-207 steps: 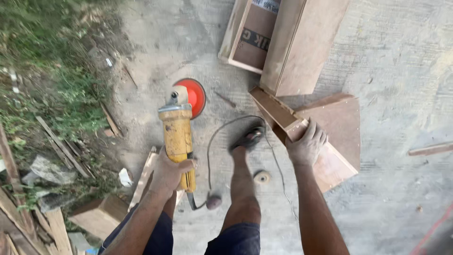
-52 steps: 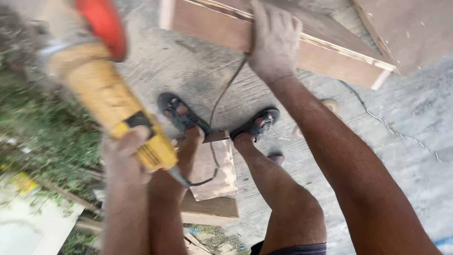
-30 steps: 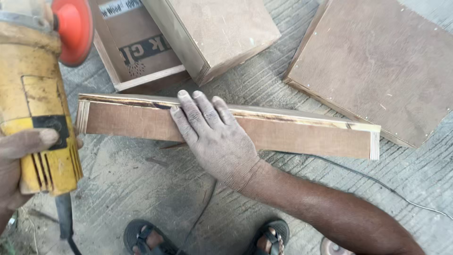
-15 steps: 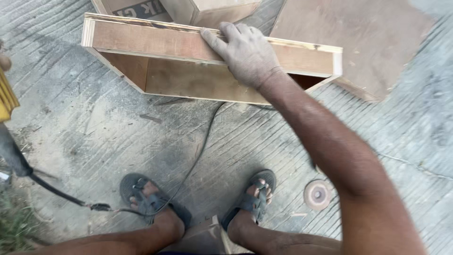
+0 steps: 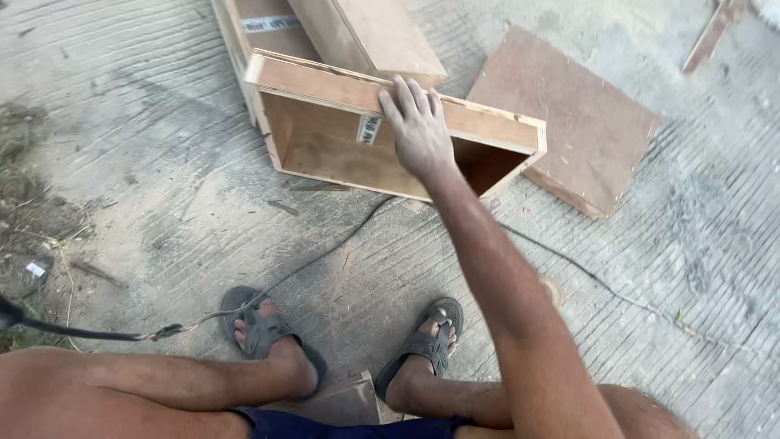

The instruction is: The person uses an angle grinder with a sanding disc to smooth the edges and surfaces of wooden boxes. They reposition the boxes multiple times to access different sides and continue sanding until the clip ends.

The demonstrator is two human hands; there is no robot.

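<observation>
My right hand [image 5: 417, 130] lies flat on the top panel of an open plywood box [image 5: 341, 146], fingers spread over its upper edge. The box stands on its side on the concrete, its open face toward me, with a small label inside. My left hand is out of the picture; only a black power cord [image 5: 89, 332] runs in from the left edge. My two sandalled feet [image 5: 268, 329] rest on the ground below the box.
A second open box [image 5: 268, 24] and a closed plywood box [image 5: 374, 36] lie behind. A flat brown board [image 5: 569, 114] sits to the right. A small wood block [image 5: 345, 402] is between my legs. Grass and debris border the left edge.
The box has been tipped so its open side faces me and my right hand stays on its top. The yellow grinder and my left hand have gone out of view to the left.
</observation>
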